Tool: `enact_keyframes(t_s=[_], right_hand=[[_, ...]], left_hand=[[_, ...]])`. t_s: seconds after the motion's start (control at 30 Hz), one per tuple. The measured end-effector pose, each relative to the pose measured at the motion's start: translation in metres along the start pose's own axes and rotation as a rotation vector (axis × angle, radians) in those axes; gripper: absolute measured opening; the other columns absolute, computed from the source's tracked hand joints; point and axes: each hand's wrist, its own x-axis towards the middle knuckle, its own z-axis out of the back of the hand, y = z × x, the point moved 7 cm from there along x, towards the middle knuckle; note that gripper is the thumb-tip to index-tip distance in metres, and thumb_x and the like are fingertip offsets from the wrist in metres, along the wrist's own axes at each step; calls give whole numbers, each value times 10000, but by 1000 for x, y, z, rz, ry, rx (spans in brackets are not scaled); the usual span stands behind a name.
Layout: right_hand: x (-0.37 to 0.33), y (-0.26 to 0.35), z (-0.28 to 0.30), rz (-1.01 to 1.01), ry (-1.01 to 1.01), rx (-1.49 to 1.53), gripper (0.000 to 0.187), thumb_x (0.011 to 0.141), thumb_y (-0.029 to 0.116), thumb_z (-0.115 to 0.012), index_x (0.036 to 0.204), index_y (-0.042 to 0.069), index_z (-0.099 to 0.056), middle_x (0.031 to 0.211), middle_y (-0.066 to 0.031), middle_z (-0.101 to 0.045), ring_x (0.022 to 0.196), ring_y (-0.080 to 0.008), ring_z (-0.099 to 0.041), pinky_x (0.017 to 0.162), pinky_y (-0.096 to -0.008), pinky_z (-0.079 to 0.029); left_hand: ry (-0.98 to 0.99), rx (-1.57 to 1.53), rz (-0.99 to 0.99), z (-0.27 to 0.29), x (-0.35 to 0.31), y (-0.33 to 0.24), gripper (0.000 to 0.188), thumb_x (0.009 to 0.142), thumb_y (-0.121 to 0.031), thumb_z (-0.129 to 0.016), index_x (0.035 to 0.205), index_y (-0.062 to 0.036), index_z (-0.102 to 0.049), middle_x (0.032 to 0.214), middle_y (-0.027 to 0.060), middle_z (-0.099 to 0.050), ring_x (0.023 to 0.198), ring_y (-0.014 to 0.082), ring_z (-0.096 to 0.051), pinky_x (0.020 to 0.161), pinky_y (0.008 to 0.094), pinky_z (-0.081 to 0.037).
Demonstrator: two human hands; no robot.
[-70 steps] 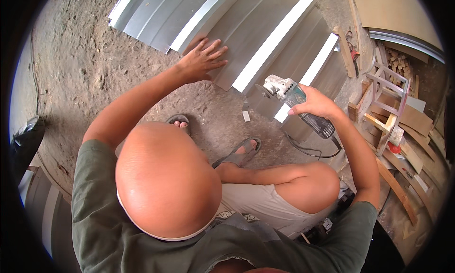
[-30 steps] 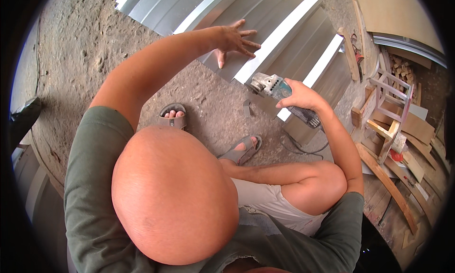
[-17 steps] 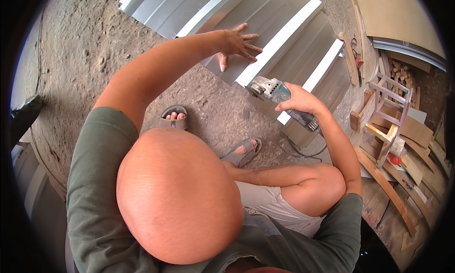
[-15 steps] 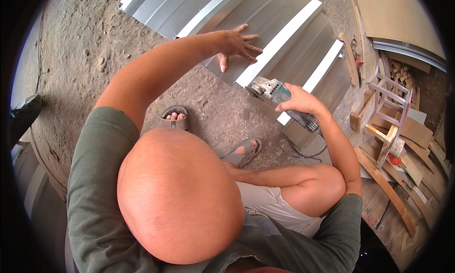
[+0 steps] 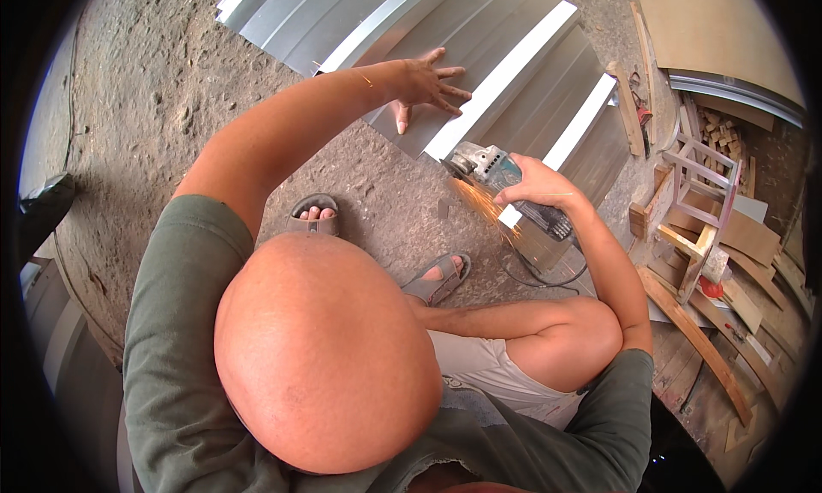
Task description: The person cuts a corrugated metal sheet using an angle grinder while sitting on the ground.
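A ribbed grey metal roofing sheet (image 5: 505, 43) lies on the ground ahead of me. My left hand (image 5: 425, 89) rests on it palm down, fingers spread, beside a bright raised rib. My right hand (image 5: 539, 185) is wrapped round an angle grinder (image 5: 492, 166) with a teal and black body. The grinder's disc is at the sheet's near edge, next to the end of that rib. Orange sparks (image 5: 484, 203) spray from the disc toward the lower right. My fingers hide part of the grinder's body.
My sandalled feet (image 5: 437, 277) are on rough concrete just below the sheet. The grinder's black cord (image 5: 535, 280) curls near my right knee. Wooden planks (image 5: 698, 347), a small wooden stool frame (image 5: 706, 180) and stacked wood offcuts (image 5: 723, 137) lie to the right.
Sparks now fly from the grinder's disc, where none showed before. The grinder has shifted very slightly. My left hand stays spread in nearly the same place on the sheet.
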Motion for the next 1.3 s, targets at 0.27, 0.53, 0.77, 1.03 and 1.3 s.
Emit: enact_keyframes(t_s=[0.27, 0.53, 0.77, 1.03, 1.3], right_hand=[[0, 2, -2, 4, 18, 58, 827, 698, 367, -897, 1322, -85, -598, 1224, -268, -714, 1161, -358, -686, 1040, -391, -503], [1, 6, -2, 14, 26, 62, 810, 697, 362, -894, 1306, -85, -605, 1222, -269, -714, 1158, -358, -686, 1038, -391, -502], [1, 7, -2, 6, 25, 34, 815, 700, 365, -891, 1317, -81, -601, 1222, -266, -714, 1159, -349, -684, 1040, -388, -499], [2, 8, -2, -24, 32, 23, 836, 695, 377, -890, 1332, -77, -595, 1237, -273, -706, 1170, -361, -679, 1048, -395, -497], [3, 5, -2, -28, 24, -2, 833, 687, 361, -885, 1330, -80, -595, 1247, -277, -702, 1180, -371, -675, 1051, -405, -498]], left_hand=[[-33, 1, 4, 0, -2, -1, 1357, 460, -739, -921, 1634, -459, -302, 1768, -100, -148, 1636, 347, -8, 1243, 774, -36], [-35, -5, 0, 0, -3, 1, 1356, 465, -730, -927, 1636, -461, -296, 1770, -100, -134, 1636, 349, -13, 1245, 771, -33], [-9, 2, 1, -2, -1, 1, 1375, 460, -762, -908, 1643, -458, -277, 1774, -99, -113, 1635, 352, 15, 1240, 777, -25], [-7, -2, 6, -4, 0, 2, 1385, 447, -778, -901, 1643, -455, -281, 1773, -102, -116, 1635, 354, 18, 1240, 777, -16], [-5, -3, 1, -1, 0, 1, 1377, 450, -763, -910, 1639, -457, -286, 1772, -108, -116, 1635, 349, 14, 1248, 767, -15]])
